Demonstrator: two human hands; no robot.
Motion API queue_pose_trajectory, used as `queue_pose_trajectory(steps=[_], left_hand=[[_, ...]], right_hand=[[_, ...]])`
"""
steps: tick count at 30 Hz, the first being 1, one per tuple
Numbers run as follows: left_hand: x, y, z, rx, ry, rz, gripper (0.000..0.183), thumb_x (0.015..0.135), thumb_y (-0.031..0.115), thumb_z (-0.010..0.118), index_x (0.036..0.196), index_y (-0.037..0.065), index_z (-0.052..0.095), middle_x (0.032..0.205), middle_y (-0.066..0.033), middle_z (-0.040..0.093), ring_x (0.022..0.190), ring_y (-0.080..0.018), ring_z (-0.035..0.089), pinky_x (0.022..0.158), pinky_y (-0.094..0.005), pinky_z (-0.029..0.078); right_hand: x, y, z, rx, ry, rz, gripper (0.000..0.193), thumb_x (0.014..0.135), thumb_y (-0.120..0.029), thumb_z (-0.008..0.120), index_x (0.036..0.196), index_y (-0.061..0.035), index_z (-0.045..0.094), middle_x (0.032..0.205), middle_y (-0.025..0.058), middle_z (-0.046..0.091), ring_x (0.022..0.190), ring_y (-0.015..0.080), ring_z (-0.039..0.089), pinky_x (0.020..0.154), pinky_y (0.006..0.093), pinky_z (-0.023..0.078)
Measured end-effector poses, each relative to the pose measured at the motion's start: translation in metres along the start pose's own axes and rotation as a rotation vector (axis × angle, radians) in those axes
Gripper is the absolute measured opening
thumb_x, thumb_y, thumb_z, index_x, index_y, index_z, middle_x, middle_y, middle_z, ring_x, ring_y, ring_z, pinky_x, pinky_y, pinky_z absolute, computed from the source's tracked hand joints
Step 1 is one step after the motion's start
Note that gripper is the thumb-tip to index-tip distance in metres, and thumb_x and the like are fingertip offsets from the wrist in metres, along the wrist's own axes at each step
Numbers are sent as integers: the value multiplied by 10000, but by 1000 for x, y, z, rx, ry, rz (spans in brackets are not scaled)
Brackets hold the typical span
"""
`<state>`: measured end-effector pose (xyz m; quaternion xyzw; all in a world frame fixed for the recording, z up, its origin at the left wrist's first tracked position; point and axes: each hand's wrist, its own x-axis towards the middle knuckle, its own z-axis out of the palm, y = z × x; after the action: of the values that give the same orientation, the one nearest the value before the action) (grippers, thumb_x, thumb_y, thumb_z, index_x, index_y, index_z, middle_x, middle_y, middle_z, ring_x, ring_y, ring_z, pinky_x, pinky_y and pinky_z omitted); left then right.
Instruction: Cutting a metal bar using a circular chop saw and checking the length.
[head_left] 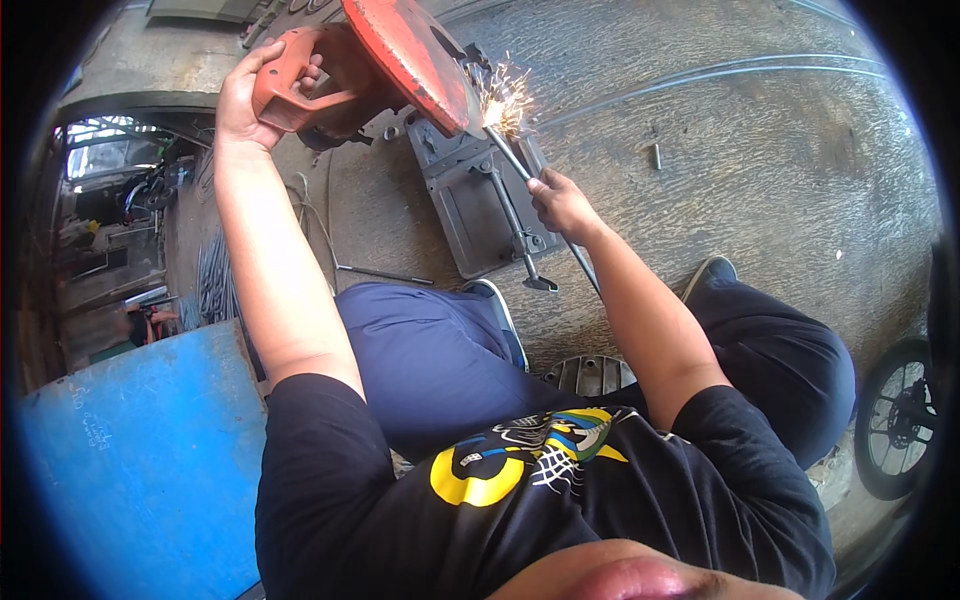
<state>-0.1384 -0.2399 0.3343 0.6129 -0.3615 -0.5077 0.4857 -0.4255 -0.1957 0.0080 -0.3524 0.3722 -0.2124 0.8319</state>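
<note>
My left hand (252,95) is wrapped round the handle of an orange-red chop saw (405,60) with a round blade guard. Bright sparks (507,98) spray where its cutting disc (473,108) meets the end of a thin metal rod (512,160). Closed round that rod is my right hand (562,205), a little below the sparks; the rod runs on down beside my forearm. Under the saw lies its grey metal base (470,225), with a screw clamp (510,215) along it. The exact point of the cut is partly hidden by sparks.
A blue panel (140,460) stands at my left. Long rods (700,75) lie across the worn floor (790,180), with a short cut piece (657,156) nearer. At right is a spoked wheel (898,420). A bundle of rods (213,275) and a dark bar (385,274) lie to the left.
</note>
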Motion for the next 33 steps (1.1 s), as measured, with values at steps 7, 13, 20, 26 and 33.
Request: queue_pose_trajectory(steps=[7, 13, 20, 26, 33], left_hand=[[-3, -1, 3, 14, -2, 18, 396, 871, 184, 562, 1188, -42, 495, 959, -221, 617, 768, -249, 624, 681, -307, 529], [-2, -2, 3, 15, -2, 13, 394, 872, 186, 558, 1190, -38, 495, 959, -219, 616, 765, -246, 620, 689, -306, 527], [0, -2, -1, -4, -6, 6, 402, 873, 191, 557, 1193, -43, 490, 972, -224, 613, 766, -251, 622, 693, -309, 533], [2, -1, -4, -3, -17, -3, 402, 875, 191, 554, 1192, -48, 486, 984, -222, 610, 795, -260, 627, 709, -316, 540], [3, -7, 7, -97, -51, 39, 399, 883, 188, 552, 1185, -65, 489, 1094, -197, 583, 943, -277, 617, 793, -353, 544]], right_hand=[[-2, -5, -5, 151, -163, 82, 193, 979, -265, 484, 885, -101, 445, 625, -33, 371, 450, 63, 297, 382, 235, 234], [-3, -9, -2, -154, -23, -58, 190, 968, -235, 512, 902, -66, 458, 625, -12, 403, 478, 72, 362, 397, 249, 293], [-5, -15, 3, -487, 144, -158, 287, 935, -264, 569, 919, 13, 494, 724, 75, 548, 640, 151, 534, 591, 324, 453], [0, -11, -2, -660, 244, -315, 315, 893, -297, 610, 931, 5, 529, 880, 211, 615, 859, 369, 592, 761, 418, 453], [12, -45, -46, -836, 385, -181, 390, 922, -321, 558, 1215, -63, 564, 1102, 211, 628, 1066, 355, 586, 905, 430, 453]])
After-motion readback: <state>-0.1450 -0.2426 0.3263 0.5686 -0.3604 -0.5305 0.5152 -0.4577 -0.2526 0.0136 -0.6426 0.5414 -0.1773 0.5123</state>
